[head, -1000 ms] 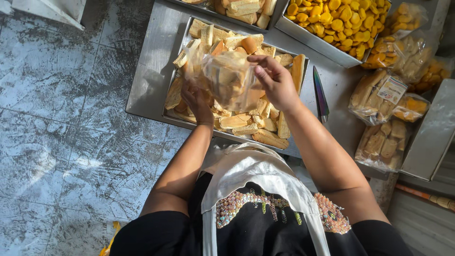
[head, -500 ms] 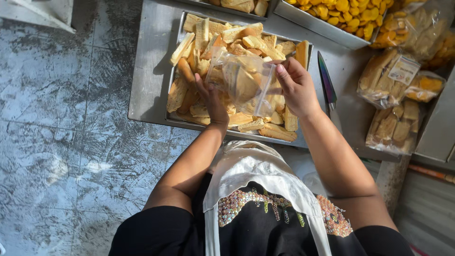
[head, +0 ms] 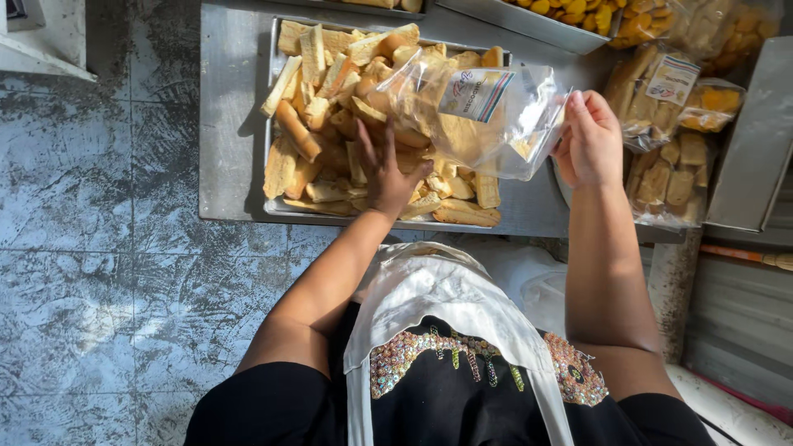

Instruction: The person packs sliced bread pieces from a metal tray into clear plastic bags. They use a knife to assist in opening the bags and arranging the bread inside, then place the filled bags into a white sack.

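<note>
Left hand (head: 388, 169): fingertips pushed under the clear bag (head: 475, 116), so what they touch among the rusks (head: 330, 124) cannot be told; grip unclear
Right hand (head: 591, 140): fingertips hidden behind the bag's edge; the pinch itself out of sight
Metal tray (head: 273, 177): right rim covered by the bag; near rim partly behind the left wrist
Upper trays (head: 529, 25): cut off by the top edge; only yellow pieces (head: 578, 10) show, their kind too blurred to tell
Packed bags (head: 665, 157): those furthest up blurred; contents indistinct
Metal lid (head: 756, 149): runs off the right edge; full shape unseen
</note>
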